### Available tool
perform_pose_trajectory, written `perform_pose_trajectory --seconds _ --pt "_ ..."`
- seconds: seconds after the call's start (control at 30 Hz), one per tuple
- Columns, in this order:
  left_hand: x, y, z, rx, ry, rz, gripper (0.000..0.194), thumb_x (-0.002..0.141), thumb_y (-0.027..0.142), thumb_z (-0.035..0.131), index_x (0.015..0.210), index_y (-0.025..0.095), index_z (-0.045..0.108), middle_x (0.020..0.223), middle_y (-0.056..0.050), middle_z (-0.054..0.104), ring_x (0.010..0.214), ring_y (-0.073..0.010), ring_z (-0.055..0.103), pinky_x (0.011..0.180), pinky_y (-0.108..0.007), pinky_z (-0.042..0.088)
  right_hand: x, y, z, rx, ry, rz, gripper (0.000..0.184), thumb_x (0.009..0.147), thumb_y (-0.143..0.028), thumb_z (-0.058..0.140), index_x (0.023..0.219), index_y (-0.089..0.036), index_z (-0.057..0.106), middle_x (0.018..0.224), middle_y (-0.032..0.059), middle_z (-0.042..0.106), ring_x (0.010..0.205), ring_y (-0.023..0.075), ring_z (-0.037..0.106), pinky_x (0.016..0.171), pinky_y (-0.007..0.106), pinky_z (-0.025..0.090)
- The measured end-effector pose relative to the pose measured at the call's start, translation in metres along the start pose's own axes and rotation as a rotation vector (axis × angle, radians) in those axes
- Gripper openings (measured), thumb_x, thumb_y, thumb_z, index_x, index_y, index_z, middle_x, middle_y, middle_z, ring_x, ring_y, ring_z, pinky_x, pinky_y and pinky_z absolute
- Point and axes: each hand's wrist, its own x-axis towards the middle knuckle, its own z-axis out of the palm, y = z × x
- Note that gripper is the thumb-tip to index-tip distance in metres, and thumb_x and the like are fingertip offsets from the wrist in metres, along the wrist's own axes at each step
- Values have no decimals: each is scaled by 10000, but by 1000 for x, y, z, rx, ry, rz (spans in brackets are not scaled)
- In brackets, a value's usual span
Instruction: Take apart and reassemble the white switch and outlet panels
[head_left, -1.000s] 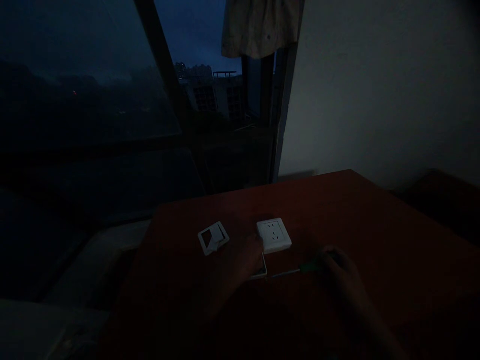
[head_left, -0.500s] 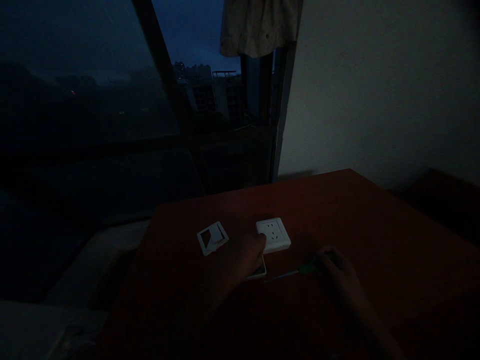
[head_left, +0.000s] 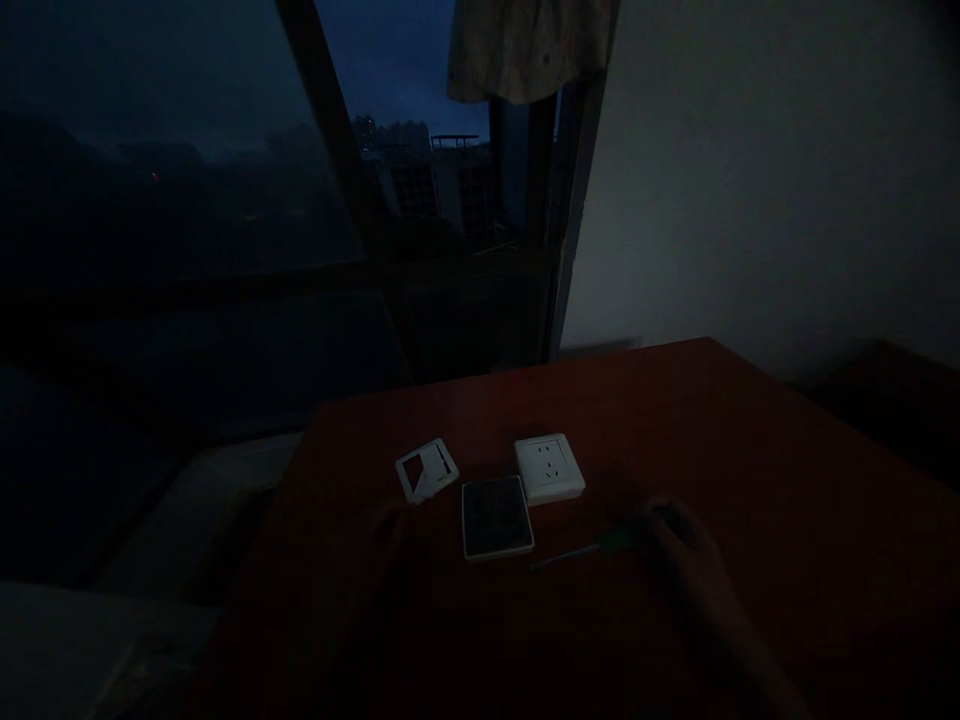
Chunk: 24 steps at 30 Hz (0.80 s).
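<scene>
In the dim head view, my right hand (head_left: 686, 545) is closed around the green handle of a screwdriver (head_left: 619, 541). Its metal shaft points left, with the tip low over the table near a square white-rimmed piece with a dark face (head_left: 496, 518). Behind that piece, at its right corner, a white wall socket (head_left: 550, 468) lies face up. My left hand (head_left: 382, 535) is in shadow beside the near edge of a white cover frame (head_left: 427, 471), which has dark cut-outs. Darkness and blur hide how its fingers are set, and whether they touch the frame cannot be made out.
The reddish-brown table (head_left: 637, 400) carries all these pieces. Beyond its far edge is a dark window (head_left: 225, 220) with a short curtain (head_left: 532, 45). A pale wall (head_left: 750, 180) rises behind the table on the right.
My left hand has moved left, off the square dark-faced piece and away from the socket, to the cover frame. The dark-faced piece now shows whole. My right hand keeps the screwdriver almost still.
</scene>
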Motion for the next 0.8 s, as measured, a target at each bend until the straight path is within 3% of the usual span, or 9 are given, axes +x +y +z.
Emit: perform_pose_trajectory --seconds 0.13,0.3,0.53,0.7,0.8 --pt "-19 -24 -10 25 3 -68 261 919 353 557 1100 172 606 1137 -68 625 974 -209 620 849 -399 510 -1 -1 0 -33 0 0 275 815 -481 544 872 -214 578 809 8 595 776 198 567 677 276 452" --pt "-22 -38 0 39 -19 -96 263 916 303 431 987 241 676 1095 -20 674 1016 -223 631 909 -343 493 -3 0 1 -26 0 10 272 828 -481 532 888 -218 567 808 3 585 773 189 560 678 265 455" --pt "-16 -58 9 76 -66 11 310 883 319 399 1046 247 653 1160 -45 645 1079 -249 598 954 -418 477 -5 -6 0 11 9 77 275 812 -484 541 862 -216 575 812 17 589 723 188 555 578 250 448" --pt "-16 -32 5 -68 46 41 343 876 414 472 1151 247 588 1223 -58 590 1133 -261 564 969 -437 469 1 -22 -2 27 63 76 261 810 -473 553 880 -222 573 773 10 567 676 176 541 548 251 446" --pt "-10 0 9 -158 -62 164 460 833 375 571 1275 264 508 1365 -63 488 1234 -266 492 1002 -425 448 11 -37 5 44 85 -12 275 792 -473 573 878 -212 575 800 19 575 708 181 549 573 253 453"
